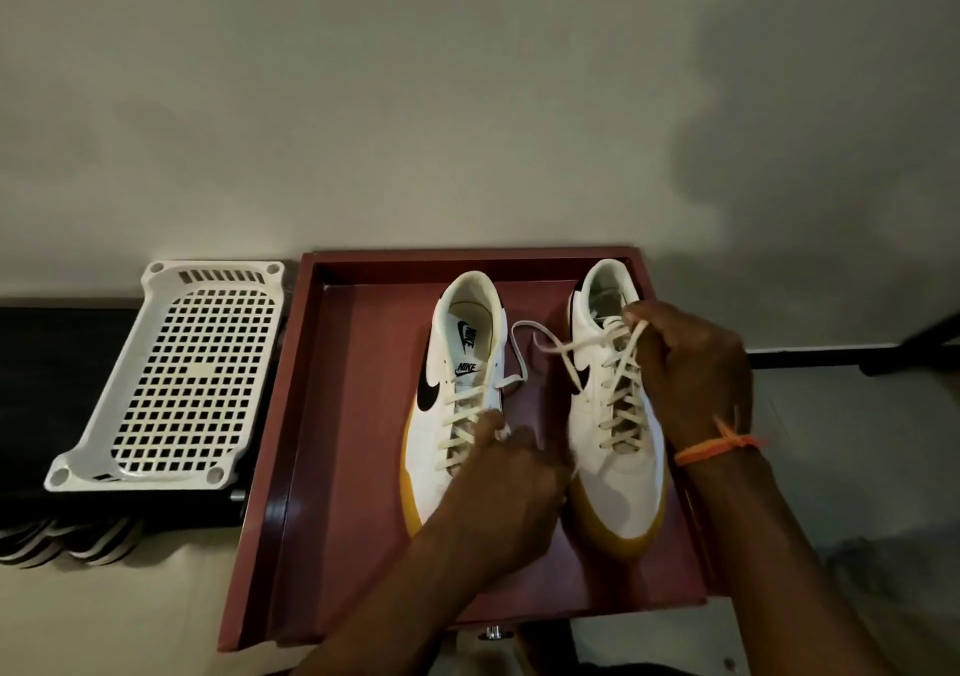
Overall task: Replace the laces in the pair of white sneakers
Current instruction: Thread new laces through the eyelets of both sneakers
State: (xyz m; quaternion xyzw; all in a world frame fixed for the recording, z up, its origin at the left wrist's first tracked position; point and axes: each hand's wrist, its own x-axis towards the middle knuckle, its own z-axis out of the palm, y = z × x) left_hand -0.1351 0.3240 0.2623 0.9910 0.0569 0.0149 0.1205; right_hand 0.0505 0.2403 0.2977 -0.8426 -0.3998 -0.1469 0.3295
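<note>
The white sneakers sit side by side in a dark red tray [311, 415], with toes toward me and heel openings toward the wall. Both have a black swoosh on the side and a yellow sole edge around the toe. The left sneaker [441, 447] shows the Nike logo on its insole and on its tongue. The right sneaker [618, 473] stands near the right wall of the tray.

My left hand [511, 473] lies over the front part of the left sneaker. Its fingers [493, 423] are curled at the lower rows of the cream lace [462, 405], but the picture is blurred there and I cannot tell if they really pinch it. One loose end of this lace makes a loop on the tray floor between the two shoes.

My right hand [696, 379] is over the right sneaker, with an orange thread bracelet [717, 448] on the wrist. Its fingers [641, 319] are closed and pinch the right sneaker's lace [618, 395] near the top eyelets, and the lace is lifted up from the shoe. Another end of this lace goes out to the left, over the tray floor.

To the left of the tray, a white plastic perforated basket [171, 379] lies upside down on a dark surface. Some striped dark and white items [62, 545] are below it, and I cannot tell what they are.
</note>
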